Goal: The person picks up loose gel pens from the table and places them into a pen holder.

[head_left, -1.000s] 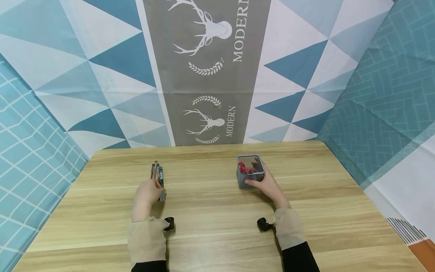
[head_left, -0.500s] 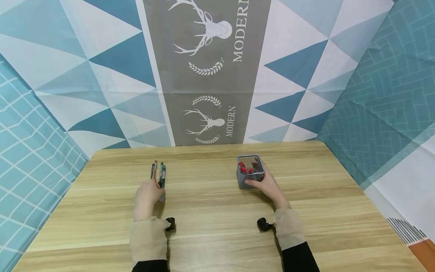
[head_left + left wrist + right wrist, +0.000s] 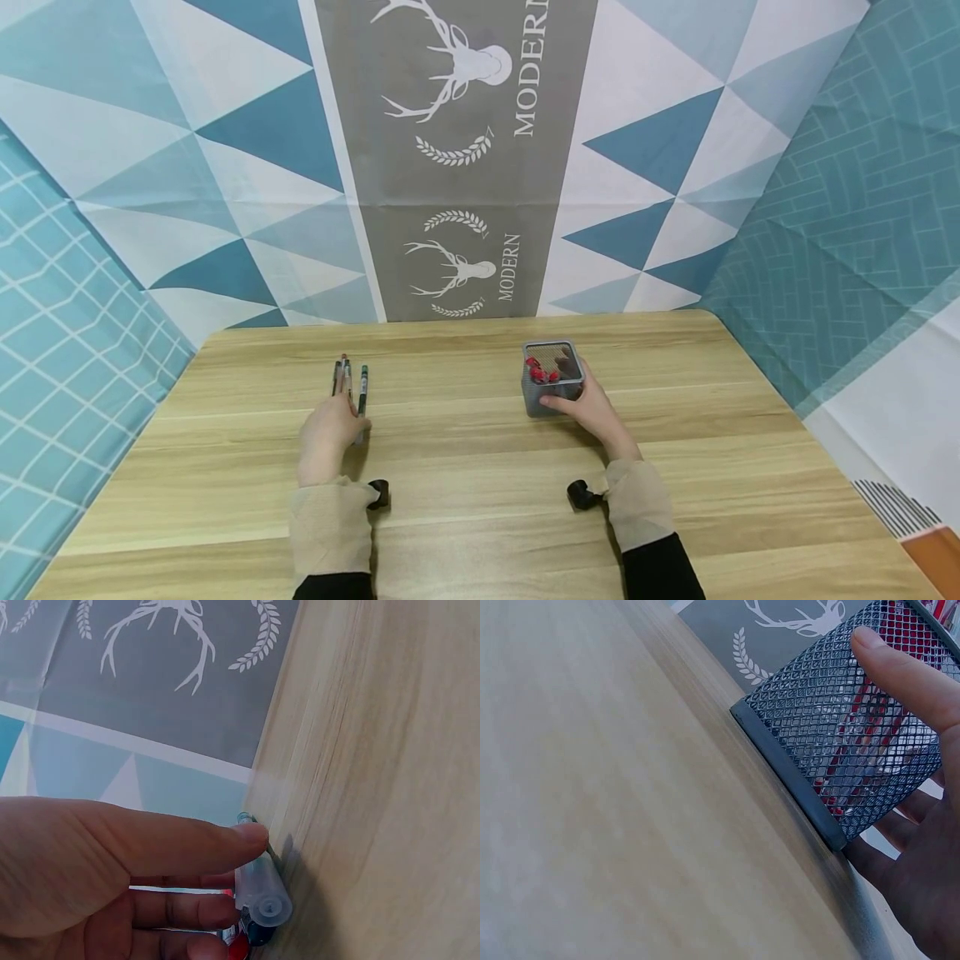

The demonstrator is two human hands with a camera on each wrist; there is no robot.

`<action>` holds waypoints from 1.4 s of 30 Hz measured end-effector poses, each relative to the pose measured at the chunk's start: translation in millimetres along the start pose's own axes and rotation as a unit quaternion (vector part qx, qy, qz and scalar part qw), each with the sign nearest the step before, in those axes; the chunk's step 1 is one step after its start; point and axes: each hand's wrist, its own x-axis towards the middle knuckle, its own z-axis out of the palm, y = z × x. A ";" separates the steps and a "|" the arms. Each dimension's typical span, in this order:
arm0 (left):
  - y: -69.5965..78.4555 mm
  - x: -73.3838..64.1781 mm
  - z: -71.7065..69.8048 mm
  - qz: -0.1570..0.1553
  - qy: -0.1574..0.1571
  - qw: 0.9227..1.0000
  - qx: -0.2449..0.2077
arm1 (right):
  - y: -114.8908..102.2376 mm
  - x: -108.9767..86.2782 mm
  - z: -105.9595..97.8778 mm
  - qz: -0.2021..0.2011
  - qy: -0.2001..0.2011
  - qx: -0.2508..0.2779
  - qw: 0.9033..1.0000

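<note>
My left hand is over several pens on the left of the table. Its thumb and fingers pinch a green-ended pen, whose clear end shows in the left wrist view. The other pens lie close together just left of it, partly hidden by the hand; a red end and a dark one show beneath the fingers. My right hand grips a grey mesh pen holder from its right side, thumb across the front. Red-ended pens stand inside. The holder is upright on the table.
The wooden table runs back to a patterned cloth backdrop. Hanging cloths close off both sides. A small black device sits at the right wrist, and another at the left.
The green-ended pen has shifted right, away from the other pens, and the left hand has edged slightly right with it. The right hand and the pen holder have stayed still.
</note>
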 end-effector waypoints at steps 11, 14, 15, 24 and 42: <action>3.5 -0.7 0.6 -0.013 -0.011 1.000 0.023 | -0.2 0.2 0.4 0.002 0.000 0.006 1.000; 4.6 -1.6 0.4 -0.014 -0.014 1.000 0.024 | 0.1 0.2 0.5 0.001 0.000 0.007 1.000; 4.9 -1.7 0.4 -0.013 -0.014 1.000 0.024 | 0.2 0.2 0.5 0.000 0.000 0.008 1.000; 5.7 -0.2 2.4 -0.013 -0.010 0.999 0.039 | 0.5 -0.3 0.5 0.003 0.000 0.003 1.000; 3.5 2.0 -0.5 0.015 0.025 0.999 0.024 | -0.5 0.3 0.6 0.006 0.003 0.006 1.000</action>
